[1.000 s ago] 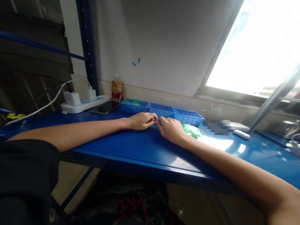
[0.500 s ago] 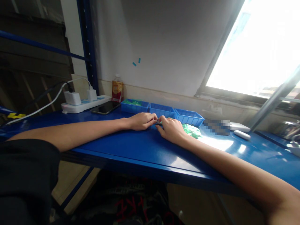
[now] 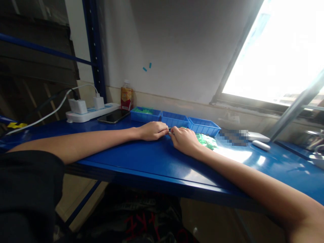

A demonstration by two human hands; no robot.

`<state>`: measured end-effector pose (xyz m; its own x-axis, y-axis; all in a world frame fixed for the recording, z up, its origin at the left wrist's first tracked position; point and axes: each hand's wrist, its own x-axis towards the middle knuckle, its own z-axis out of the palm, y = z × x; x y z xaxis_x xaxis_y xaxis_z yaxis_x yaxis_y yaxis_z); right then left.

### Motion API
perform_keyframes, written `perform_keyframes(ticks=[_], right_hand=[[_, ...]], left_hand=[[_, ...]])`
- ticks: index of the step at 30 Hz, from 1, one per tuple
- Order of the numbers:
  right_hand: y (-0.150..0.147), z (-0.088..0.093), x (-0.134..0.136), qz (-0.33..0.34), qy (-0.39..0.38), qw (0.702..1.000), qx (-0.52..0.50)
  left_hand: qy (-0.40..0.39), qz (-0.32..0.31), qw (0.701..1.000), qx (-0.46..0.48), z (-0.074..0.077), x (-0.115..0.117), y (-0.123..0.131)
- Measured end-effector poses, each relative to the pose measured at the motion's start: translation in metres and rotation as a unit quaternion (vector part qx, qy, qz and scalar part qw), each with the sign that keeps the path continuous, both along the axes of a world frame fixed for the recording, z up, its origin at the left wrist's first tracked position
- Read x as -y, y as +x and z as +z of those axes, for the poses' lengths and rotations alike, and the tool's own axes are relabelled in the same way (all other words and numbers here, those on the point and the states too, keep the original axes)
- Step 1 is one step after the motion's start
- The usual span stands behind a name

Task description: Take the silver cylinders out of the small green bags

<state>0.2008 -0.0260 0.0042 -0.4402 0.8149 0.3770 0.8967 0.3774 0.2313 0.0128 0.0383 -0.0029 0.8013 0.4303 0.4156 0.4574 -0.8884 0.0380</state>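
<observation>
Both my arms stretch out over the blue table (image 3: 141,162). My left hand (image 3: 152,130) and my right hand (image 3: 184,139) meet fingertip to fingertip in front of the blue trays, pinching a small thin part (image 3: 170,133) between them. The part is too small and dark to make out. A pile of small green pieces (image 3: 207,140) lies on the table just right of my right hand. Three shallow blue trays stand behind the hands: the left tray (image 3: 144,114) holds green pieces, the middle tray (image 3: 175,119) and right tray (image 3: 204,126) show no contents.
A white power strip (image 3: 91,113) with chargers and cables sits at the back left, a dark phone (image 3: 113,116) beside it, and a small bottle (image 3: 126,95) by the wall. White oblong items (image 3: 260,145) lie at the right. A blue rack post (image 3: 94,50) rises at the left.
Almost nothing: my right hand's fingers shifted slightly against the left hand's fingertips; both arms stay in place.
</observation>
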Motion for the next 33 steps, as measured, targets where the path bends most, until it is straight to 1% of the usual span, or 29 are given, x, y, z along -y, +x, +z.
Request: perform_keyframes(ticks=[5,11,18,23,27,30,33], right_hand=[[-0.0004,0.0018,0.0003,-0.002,-0.003,1.000,0.001],[-0.0002,0.0016,0.0005,0.004,-0.003,1.000,0.000],[0.0008,-0.0003,0.0004,0.012,0.003,1.000,-0.020],[0.0010,-0.0001,0.0010,0.024,0.002,0.999,-0.021],[0.0006,-0.0002,0.0008,0.017,0.004,1.000,-0.014],[0.0004,-0.0007,0.0007,0.014,0.005,1.000,-0.013],[0.0006,-0.0011,0.0004,0.009,0.007,1.000,-0.011]], left_hand=[[-0.027,0.017,0.999,0.019,0.0021,0.0063,0.0001],[-0.021,0.031,0.999,0.019,0.0018,0.0068,0.0003],[0.011,0.030,0.999,-0.005,0.0009,0.0044,0.0001],[0.008,0.014,1.000,-0.006,0.0010,0.0034,0.0002],[0.006,-0.003,1.000,-0.009,0.0013,0.0027,0.0002],[-0.004,-0.004,1.000,-0.001,0.0015,0.0034,0.0000],[-0.019,0.009,1.000,0.011,0.0020,0.0057,0.0001]])
